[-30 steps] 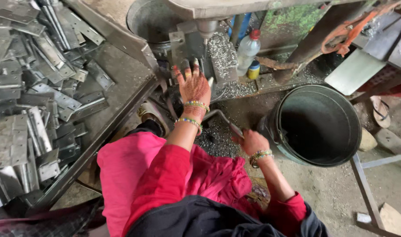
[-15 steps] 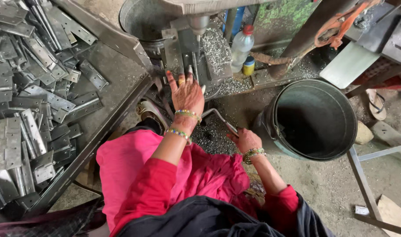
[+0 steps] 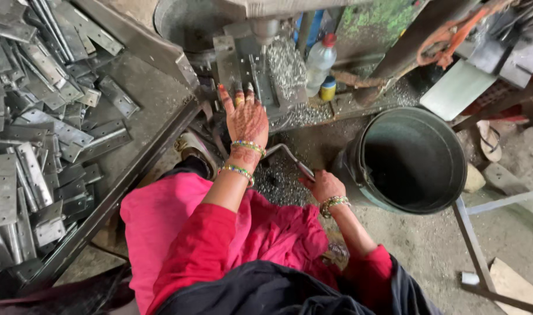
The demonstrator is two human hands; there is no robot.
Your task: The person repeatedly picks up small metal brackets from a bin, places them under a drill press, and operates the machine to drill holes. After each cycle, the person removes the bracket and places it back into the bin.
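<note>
Daylight falls on a gritty concrete floor (image 3: 429, 245) beside a worn grey metal workbench (image 3: 155, 99).

Metal workshop: tray (image 3: 161, 96) heaped with stamped steel hinges (image 3: 39, 134), press machine (image 3: 260, 52), metal shavings (image 3: 287, 64), steel bucket (image 3: 412, 160), dirt floor (image 3: 429, 251).

To your left a heap of flat metal hinge plates (image 3: 39, 146) covers the worktop (image 3: 144, 93). Ahead, a clear plastic bottle (image 3: 320, 61) with a red cap stands beside a small yellow-lidded jar (image 3: 327, 88) — metal shavings (image 3: 287, 64) lie close by. A dark metal bucket (image 3: 412, 160) sits on the floor at your right.
</note>
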